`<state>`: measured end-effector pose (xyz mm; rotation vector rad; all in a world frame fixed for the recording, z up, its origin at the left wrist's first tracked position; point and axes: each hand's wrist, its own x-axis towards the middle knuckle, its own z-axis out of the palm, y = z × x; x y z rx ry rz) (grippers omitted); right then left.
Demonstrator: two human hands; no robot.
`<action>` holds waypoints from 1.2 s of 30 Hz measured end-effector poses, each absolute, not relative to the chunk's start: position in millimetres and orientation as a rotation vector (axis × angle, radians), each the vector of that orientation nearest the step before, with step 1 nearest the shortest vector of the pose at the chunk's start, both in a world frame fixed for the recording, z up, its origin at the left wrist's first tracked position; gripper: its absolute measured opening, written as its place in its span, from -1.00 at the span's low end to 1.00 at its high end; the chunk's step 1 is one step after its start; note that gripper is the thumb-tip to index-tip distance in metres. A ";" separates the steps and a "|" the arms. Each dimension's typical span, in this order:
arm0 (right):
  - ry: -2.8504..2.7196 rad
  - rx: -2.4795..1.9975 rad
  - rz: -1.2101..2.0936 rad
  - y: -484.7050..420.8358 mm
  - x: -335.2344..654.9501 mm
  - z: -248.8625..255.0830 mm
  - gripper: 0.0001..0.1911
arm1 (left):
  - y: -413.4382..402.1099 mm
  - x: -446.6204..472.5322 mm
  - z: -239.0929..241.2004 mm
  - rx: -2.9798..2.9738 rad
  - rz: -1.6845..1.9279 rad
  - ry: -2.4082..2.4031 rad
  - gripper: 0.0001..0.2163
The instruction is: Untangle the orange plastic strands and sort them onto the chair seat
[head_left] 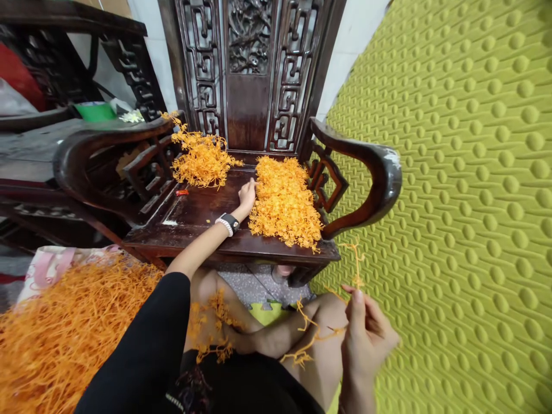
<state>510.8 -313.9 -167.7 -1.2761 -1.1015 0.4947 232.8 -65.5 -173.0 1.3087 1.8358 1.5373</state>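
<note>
Glossy wooden chair (pixel 249 112), bumpy mat (pixel 452 201)

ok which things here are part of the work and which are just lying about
Part of the work:
orange sprig, held in the right hand
dense orange pile, by the left hand
looser orange pile and large orange heap, likely
chair seat, bearing both piles

Apparently just lying about:
small red piece on the seat
green container, farther left

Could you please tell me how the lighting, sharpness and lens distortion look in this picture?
Head view: highlights glint on the glossy chair back; head view: the orange pile beside the left hand is fairly clear, while the loose orange tangle lower down looks blurred; head view: the yellow-green mat seems stretched toward the right edge, likely lens distortion.
</note>
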 end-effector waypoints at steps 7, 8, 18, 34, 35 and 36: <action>-1.280 -1.229 0.627 -315.7 494.8 -171.1 -0.51 | -168.2 194.3 -155.9 1.486 1.639 1.702 -0.67; -1.303 -1.218 0.653 -316.9 492.4 -172.6 -0.46 | -197.6 187.3 -162.9 1.493 1.633 1.704 -0.64; -1.568 -1.208 1.027 -320.4 460.3 -208.7 -0.65 | -463.7 231.7 -325.8 1.410 0.885 2.103 -0.30; -1.704 -1.051 1.070 -300.7 422.7 -188.9 -0.54 | -472.3 153.1 -310.1 0.959 0.998 2.252 -0.80; -1.695 -1.036 1.072 -298.2 419.3 -185.6 -0.55 | -482.8 149.2 -301.9 0.940 1.039 2.259 -0.78; -1.691 -1.022 1.070 -295.4 415.0 -182.2 -0.57 | -495.2 146.7 -293.2 0.918 1.079 2.280 -0.76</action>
